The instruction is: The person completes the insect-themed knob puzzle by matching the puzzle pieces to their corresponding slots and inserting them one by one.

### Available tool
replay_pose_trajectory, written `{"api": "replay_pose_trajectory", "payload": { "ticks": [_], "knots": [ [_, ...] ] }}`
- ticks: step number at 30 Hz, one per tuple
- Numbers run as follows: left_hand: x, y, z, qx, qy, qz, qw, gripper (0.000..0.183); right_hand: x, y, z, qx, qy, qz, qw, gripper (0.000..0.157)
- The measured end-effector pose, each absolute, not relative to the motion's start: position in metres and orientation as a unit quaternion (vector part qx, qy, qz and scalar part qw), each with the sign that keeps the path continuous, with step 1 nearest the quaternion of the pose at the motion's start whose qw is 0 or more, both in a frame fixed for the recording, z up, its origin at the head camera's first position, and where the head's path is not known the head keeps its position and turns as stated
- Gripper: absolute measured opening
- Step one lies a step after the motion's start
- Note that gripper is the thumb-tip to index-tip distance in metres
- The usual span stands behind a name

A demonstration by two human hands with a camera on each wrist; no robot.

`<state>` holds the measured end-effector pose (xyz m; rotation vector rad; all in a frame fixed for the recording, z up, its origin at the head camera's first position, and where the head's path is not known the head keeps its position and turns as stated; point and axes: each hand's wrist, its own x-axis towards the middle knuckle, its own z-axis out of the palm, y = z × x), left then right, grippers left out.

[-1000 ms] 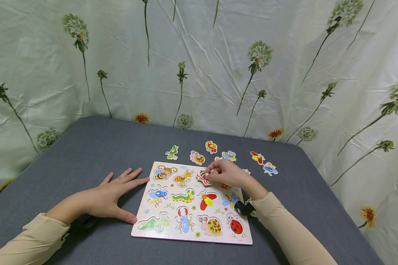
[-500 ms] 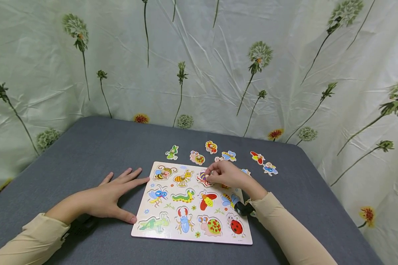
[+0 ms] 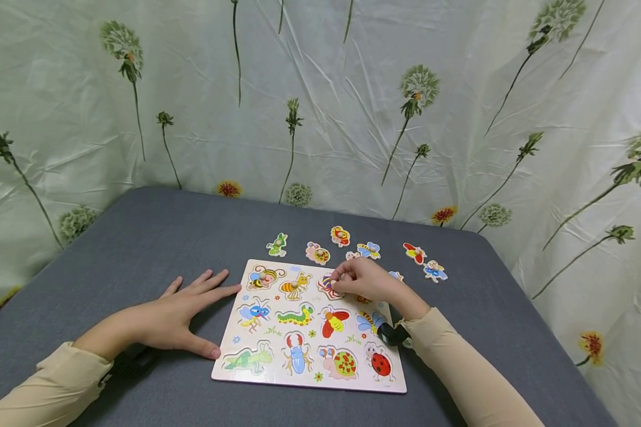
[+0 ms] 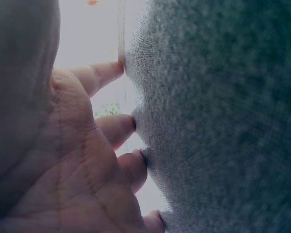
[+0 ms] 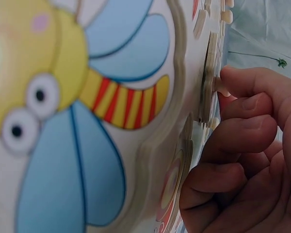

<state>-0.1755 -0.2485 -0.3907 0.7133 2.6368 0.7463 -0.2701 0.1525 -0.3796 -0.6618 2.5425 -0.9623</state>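
Note:
A flat puzzle board (image 3: pixel 276 363) printed with insects lies on the table. My right hand (image 3: pixel 373 281) pinches the knob of a spider puzzle piece (image 3: pixel 326 289) between thumb and index finger, over the spider-shaped recess in the back row. Seen from the right wrist, the spider piece (image 5: pixel 209 80) shows edge-on at the board's surface, its other fingers curled beneath the pinch. My left hand (image 3: pixel 176 323) rests on the cloth with fingers spread, thumb and index fingertips at the board's left edge. In the board's back left corner sits a bee piece (image 3: pixel 263 279).
Loose knobbed pieces lie behind the board: a green grasshopper (image 3: pixel 277 245), a snail (image 3: pixel 317 254), a red one (image 3: pixel 340 236), a blue-winged one (image 3: pixel 369 251) and several more. Grey cloth (image 3: pixel 165 231) covers the table, and a floral curtain (image 3: pixel 342 118) hangs behind.
The spider piece has gone from tilted to lying flat at its recess, with my right hand still pinching its knob. My left hand has stayed put.

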Motion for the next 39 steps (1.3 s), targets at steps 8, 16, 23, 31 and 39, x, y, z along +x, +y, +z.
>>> {"api": "replay_pose_trajectory", "payload": {
  "ticks": [8,16,23,31,39],
  "knots": [
    [-0.1751,-0.2483,-0.3913,0.255,0.919,0.261,0.148,0.115,-0.2693,0.1524,-0.3789,-0.226,0.897,-0.339,0.174,0.015],
    [-0.1748,-0.2486,-0.3916,0.256,0.920,0.259,0.147,0.115,-0.2700,0.1517,-0.3818,-0.226,0.897,-0.339,0.172,0.013],
    [-0.1748,-0.2492,-0.3915,0.252,0.919,0.264,0.147,0.115,-0.2699,0.1516,-0.3815,-0.222,0.897,-0.339,0.174,0.013],
    [-0.1744,-0.2502,-0.3909,0.251,0.919,0.266,0.145,0.115,-0.2689,0.1512,-0.3775,-0.231,0.891,-0.344,0.184,0.014],
    [-0.1743,-0.2492,-0.3911,0.252,0.919,0.265,0.148,0.115,-0.2706,0.1530,-0.3790,-0.233,0.887,-0.350,0.189,0.014]
  ]
}}
